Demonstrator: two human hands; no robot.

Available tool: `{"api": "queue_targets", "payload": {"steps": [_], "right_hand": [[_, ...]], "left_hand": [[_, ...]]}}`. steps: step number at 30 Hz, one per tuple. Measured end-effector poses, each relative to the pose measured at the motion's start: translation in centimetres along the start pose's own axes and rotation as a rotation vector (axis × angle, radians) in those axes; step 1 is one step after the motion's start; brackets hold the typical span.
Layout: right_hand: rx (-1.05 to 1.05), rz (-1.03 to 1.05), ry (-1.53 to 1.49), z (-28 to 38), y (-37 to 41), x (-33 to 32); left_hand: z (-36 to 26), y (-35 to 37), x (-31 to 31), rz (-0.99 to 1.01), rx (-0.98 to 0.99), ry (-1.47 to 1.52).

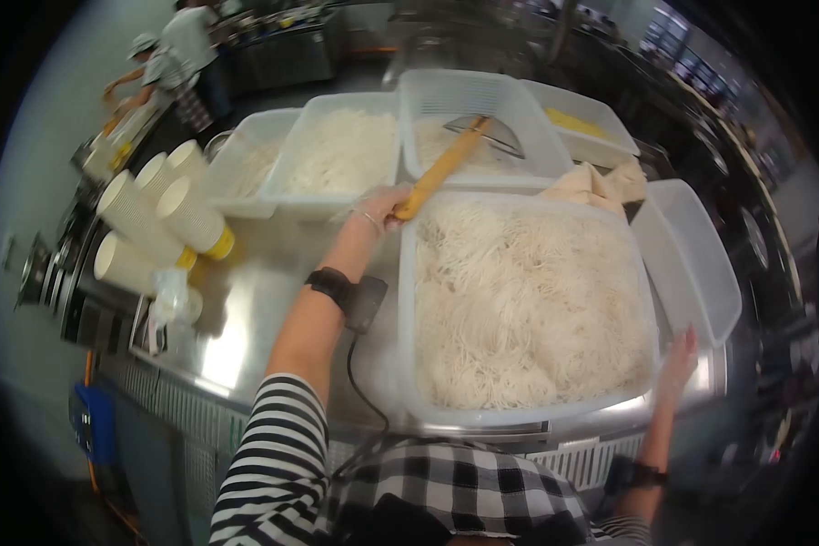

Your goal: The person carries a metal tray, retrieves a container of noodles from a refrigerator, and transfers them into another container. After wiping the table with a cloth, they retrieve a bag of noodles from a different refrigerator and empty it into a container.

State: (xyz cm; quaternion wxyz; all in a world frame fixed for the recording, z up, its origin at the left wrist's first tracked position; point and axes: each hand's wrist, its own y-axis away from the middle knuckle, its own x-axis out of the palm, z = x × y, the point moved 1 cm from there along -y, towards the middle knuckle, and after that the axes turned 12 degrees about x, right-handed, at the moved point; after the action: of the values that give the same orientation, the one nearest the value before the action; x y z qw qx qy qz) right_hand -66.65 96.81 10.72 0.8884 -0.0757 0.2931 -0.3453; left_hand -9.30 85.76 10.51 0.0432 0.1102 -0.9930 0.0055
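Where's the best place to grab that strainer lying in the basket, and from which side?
Grip the strainer by its long yellow handle, near the free end, where the left hand holds it. Come from the near left: the handle slants out over the basket rim toward that side, while the flat metal head lies far in, on the noodles.

No text, label, brand or number can be read anywhere. The paper cups (141,217), the plastic tubs (408,300) and the wooden handle (439,173) in the left hand (382,207) look plain. The wrist band (333,285) is too blurred to tell.
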Motion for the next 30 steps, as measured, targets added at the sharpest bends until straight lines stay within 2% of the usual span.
{"api": "queue_targets", "payload": {"steps": [1, 2, 4, 5, 6, 7, 8, 10, 12, 13, 15, 16, 18, 19, 20, 21, 22, 24, 25, 26, 28, 30], "right_hand": [[0.083, 0.109, -0.063, 4.4, 2.2, 0.4], [0.165, 0.217, -0.133, 8.1, 4.2, 1.2], [0.247, 0.395, -0.112, 14.0, 6.9, 3.9], [0.164, 0.5, -0.124, 14.3, 7.1, 6.0], [0.183, 0.6, -0.102, 16.4, 7.8, 8.0], [0.154, 0.751, -0.27, 17.3, 8.1, 10.3], [0.224, 0.87, -0.347, 18.7, 8.1, 12.1], [0.35, 0.938, -0.427, 22.4, 7.8, 14.6], [0.356, 1.019, -0.584, 22.6, 7.3, 17.1], [0.361, 1.011, -0.572, 23.7, 7.2, 17.4], [0.387, 0.985, -0.56, 25.7, 8.0, 17.2], [0.367, 0.911, -0.594, 26.5, 8.4, 16.9], [0.341, 0.821, -0.63, 25.8, 7.8, 16.1], [0.297, 0.66, -0.719, 24.3, 7.2, 15.8], [0.249, 0.499, -0.799, 23.3, 6.5, 14.9], [0.256, 0.487, -0.683, 22.0, 5.3, 13.1], [0.262, 0.476, -0.569, 20.5, 3.8, 10.7], [0.231, 0.346, -0.456, 16.4, 1.2, 7.0], [0.171, 0.347, -0.372, 14.3, 0.0, 4.9], [0.169, 0.253, -0.272, 11.8, -1.8, 3.3], [0.191, 0.122, -0.086, 7.9, -5.4, 0.7], [0.222, 0.071, 0.019, 4.3, -8.4, -1.5]], "left_hand": [[0.1, -2.0, 0.2, 0.124, -0.03, 0.168], [-0.3, -3.3, 0.5, 0.168, -0.042, 0.17], [-2.0, -5.1, 1.5, 0.39, -0.229, 0.378], [-2.6, -5.4, 2.8, 0.42, -0.245, 0.377], [-3.4, -5.3, 4.7, 0.449, -0.181, 0.438], [-4.1, -5.1, 6.2, 0.472, -0.096, 0.494], [-5.1, -4.2, 7.4, 0.502, -0.11, 0.496], [-6.9, -0.9, 10.3, 0.481, 0.022, 0.19], [-7.8, 2.8, 11.2, 0.556, 0.039, 0.25], [-8.1, 4.7, 11.4, 0.59, 0.059, 0.306], [-8.4, 9.3, 13.5, 0.529, 0.109, 0.151], [-6.5, 10.8, 14.4, 0.548, 0.1, 0.154], [-3.1, 12.3, 16.3, 0.613, 0.464, -0.163], [-4.0, 13.1, 16.6, 0.631, 0.465, -0.165], [-5.9, 14.3, 17.0, 0.818, 0.464, -0.27], [-6.9, 15.1, 17.4, 0.998, 0.462, -0.372], [-6.9, 15.5, 17.1, 1.002, 0.463, -0.369], [-6.5, 15.7, 14.5, 0.676, 0.574, -0.387], [-5.9, 15.4, 12.9, 0.445, 0.677, -0.466], [-5.0, 15.0, 10.9, 0.2, 0.768, -0.547], [-1.4, 14.3, 6.1, -0.112, 0.58, -0.776], [0.9, 13.6, 2.3, -0.146, 0.554, -0.824]]}}
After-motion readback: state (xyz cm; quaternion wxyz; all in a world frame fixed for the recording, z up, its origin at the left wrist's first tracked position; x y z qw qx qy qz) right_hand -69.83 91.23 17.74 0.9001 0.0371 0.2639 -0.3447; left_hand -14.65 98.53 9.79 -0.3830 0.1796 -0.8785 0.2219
